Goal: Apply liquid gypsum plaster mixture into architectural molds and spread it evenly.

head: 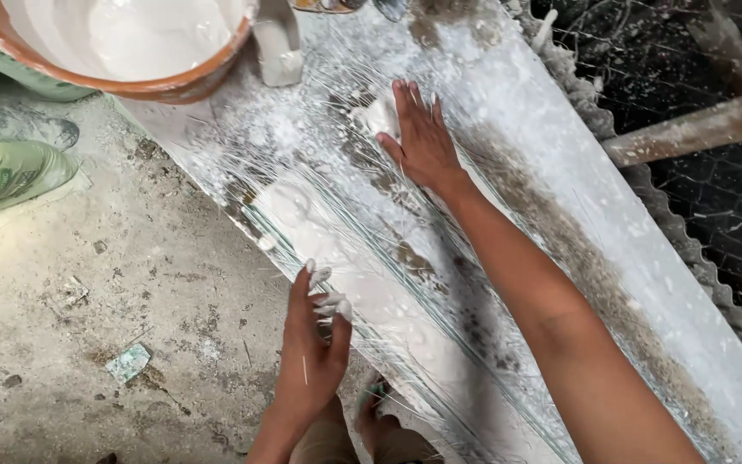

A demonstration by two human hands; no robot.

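Note:
A long grey mould board [560,155] runs diagonally from the top middle to the bottom right, coated with white plaster [294,210] and strewn with thin glassy fibres [371,232]. My right hand [422,137] lies flat, palm down, pressing a lump of wet plaster onto the board's upper part. My left hand [313,344] hovers at the board's near edge, fingers bent and their tips covered in white plaster, holding nothing.
An orange-rimmed bucket [173,86] of white plaster stands at the top left. A green sack [2,172] lies on the dusty concrete floor [130,301] at left. A wooden stick [697,129] crosses dark mesh at the top right. A foot in a sandal [375,408] shows below.

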